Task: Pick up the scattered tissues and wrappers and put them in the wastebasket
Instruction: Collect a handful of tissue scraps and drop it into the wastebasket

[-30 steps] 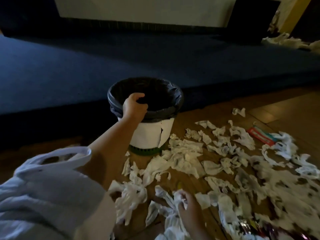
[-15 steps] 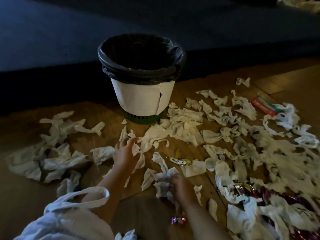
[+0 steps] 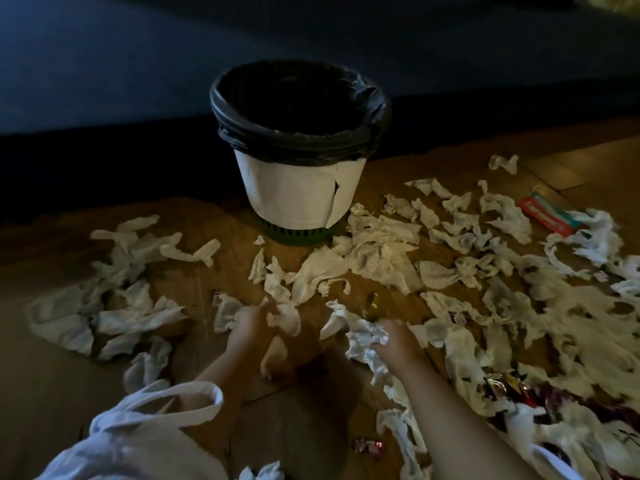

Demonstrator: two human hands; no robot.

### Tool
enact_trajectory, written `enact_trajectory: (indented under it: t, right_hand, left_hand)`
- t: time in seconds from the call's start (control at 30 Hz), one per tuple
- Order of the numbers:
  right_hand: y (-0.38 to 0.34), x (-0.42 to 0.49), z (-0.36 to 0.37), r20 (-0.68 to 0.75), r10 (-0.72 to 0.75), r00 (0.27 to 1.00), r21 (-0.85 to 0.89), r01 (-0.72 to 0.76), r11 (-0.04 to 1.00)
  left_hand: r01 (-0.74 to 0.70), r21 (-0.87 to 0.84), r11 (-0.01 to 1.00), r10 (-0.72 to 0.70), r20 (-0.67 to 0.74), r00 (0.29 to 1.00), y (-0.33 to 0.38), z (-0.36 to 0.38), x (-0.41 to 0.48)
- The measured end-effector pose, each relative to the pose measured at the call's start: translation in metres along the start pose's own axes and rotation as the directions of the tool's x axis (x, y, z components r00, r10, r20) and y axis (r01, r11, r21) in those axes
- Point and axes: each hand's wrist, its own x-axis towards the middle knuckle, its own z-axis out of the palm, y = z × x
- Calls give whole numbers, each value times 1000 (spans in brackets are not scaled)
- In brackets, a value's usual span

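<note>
At the far left a loose heap of tissues lies on the wooden floor and is best saved for a later pass. The left hand is low over the boards, fingers curled, pinching one white tissue. The hold looks thin, so closing the whole palm round the sheet and raking in the scraps just beside it would make the trip worth more. Straight ahead, beyond both hands, the wastebasket stands upright with its black liner folded over the rim and its mouth open. Its inside is too dark to read. The right hand grips a crumpled wad of tissue, fingers wrapped into it, with tails hanging below. Squeezing it tighter before lifting should keep pieces from dropping. Just beyond it a small gold wrapper lies bare on the boards and could join the same handful. Further right, a thick spread of tissues, a red packet and shiny wrappers cover the floor, so most of the job is not yet done. Both handfuls should be carried over the rim and let go well inside the liner.
</note>
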Motion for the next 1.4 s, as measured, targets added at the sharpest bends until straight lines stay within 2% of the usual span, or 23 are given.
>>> enact_trajectory:
  t: [0.03, 0.07, 0.17, 0.27, 0.3, 0.4, 0.47, 0.67, 0.8, 0.9, 1.0, 1.1, 1.23, 1.3, 1.4]
  right_hand:
    - [-2, -2, 4, -18, -9, 1000, -46, 8, 999]
    - [-5, -4, 7, -35, -12, 999, -80, 10, 997]
    - [-12, -11, 16, -68, -10, 998, -82, 5, 997]
    - [-24, -14, 11, -107, 11, 994, 128, 3, 992]
    - [-31, -15, 6, -124, 12, 992, 206, 14, 979]
    - [-61, -21, -19, -207, -1, 978, 449, 96, 889]
    - [-87, -27, -42, -244, -54, 968, 542, 183, 821]
    - [-159, -38, -119, -408, -178, 895, 621, 416, 664]
    - [-212, -26, -174, -483, -176, 858, 689, 496, 528]
    - [-248, 2, -197, -458, -97, 884, 772, 450, 450]
    - [-270, 28, -207, -290, -13, 957, 847, 263, 462]
    - [-281, 45, -208, -134, 30, 991, 907, 110, 408]
    - [-294, 46, -213, -81, -86, 993, 917, 108, 383]
    - [-295, 46, -215, -101, -124, 987, 914, 141, 381]
    - [-289, 47, -218, -235, -136, 962, 808, 271, 523]
  left_hand:
    - [0, -47, 999, -1, -10, 1000, 4, -5, 1]
    - [-53, 27, 998, 54, -53, 997, 3, -11, 6]
    - [-5, -60, 998, -3, -133, 991, 5, -28, 9]
    - [10, 12, 1000, -8, -147, 989, 9, -42, 7]
    - [25, -15, 1000, -27, -146, 989, 13, -45, 7]
    - [20, -101, 995, -40, -201, 979, 31, -55, 9]
    - [2, -155, 988, -37, -223, 974, 44, -62, 9]
    - [10, -164, 986, -53, -258, 965, 72, -91, -2]
    - [-17, -154, 988, -30, -296, 955, 101, -119, -5]
    - [-26, -192, 981, -36, -313, 949, 106, -124, -5]
    - [10, -181, 983, -63, -292, 954, 106, -116, -6]
    - [20, -194, 981, -78, -298, 951, 113, -111, -6]
    - [-11, -159, 987, -36, -291, 956, 128, -116, -2]
    - [-22, -121, 992, -12, -275, 961, 135, -120, -1]
    - [-25, -132, 991, -9, -252, 968, 148, -126, 0]
